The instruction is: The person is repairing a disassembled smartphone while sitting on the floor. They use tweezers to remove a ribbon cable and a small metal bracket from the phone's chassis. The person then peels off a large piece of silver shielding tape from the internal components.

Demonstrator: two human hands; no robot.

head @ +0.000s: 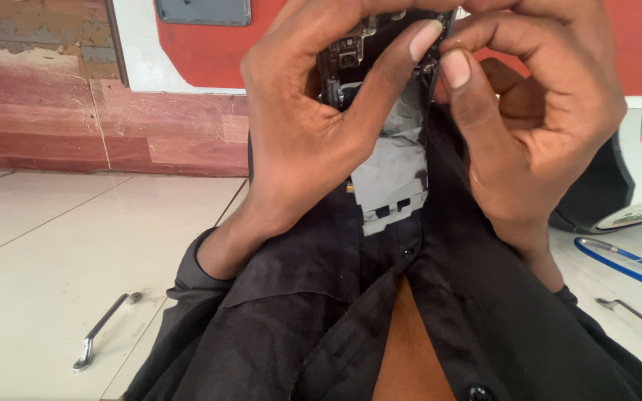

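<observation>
Left grip (313, 119): closed around the opened dark phone body (358, 52), thumb across it.
Right grip (529, 111): pinching its right edge.
Long axis: upright between both grips; grey foil sheet (391, 178) hangs below.

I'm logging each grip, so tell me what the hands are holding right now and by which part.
Both hands hold an opened phone: the left hand wraps its left side, the right hand pinches its right edge.
</observation>
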